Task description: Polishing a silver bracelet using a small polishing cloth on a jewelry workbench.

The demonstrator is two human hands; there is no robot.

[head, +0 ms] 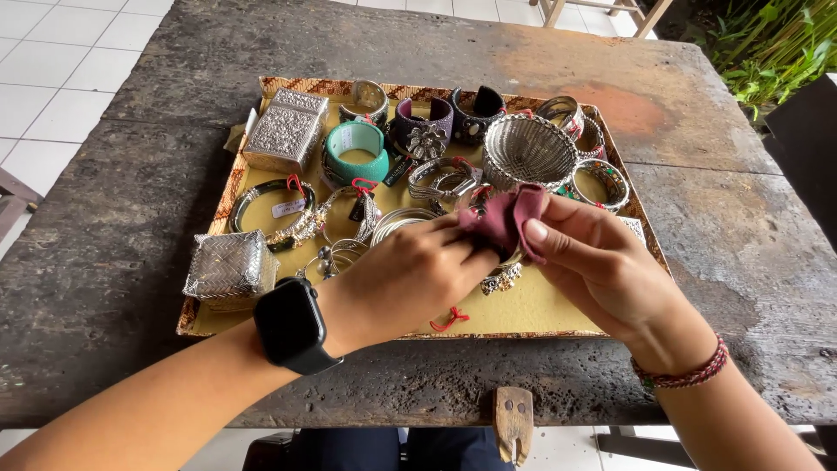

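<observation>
Right now both hands meet over the tray (558, 314), where the right hand (602, 262) pinches a soft dark red cloth (506, 218) that looks light and floppy. The left hand (418, 275) is closed around a small silver bangle (501, 277), I think, though fingers hide most of it. It looks hard, shiny and slippery, so holding its rim seems best; both wrists bend inward.

both forearms come in from the bottom corners n meet mid-frame. left hand (410, 279) is knuckles up w/ fingers curled under, pinching. right hand (593, 257) is tilted inward, thumb on top, fingers bent, closed too.
</observation>
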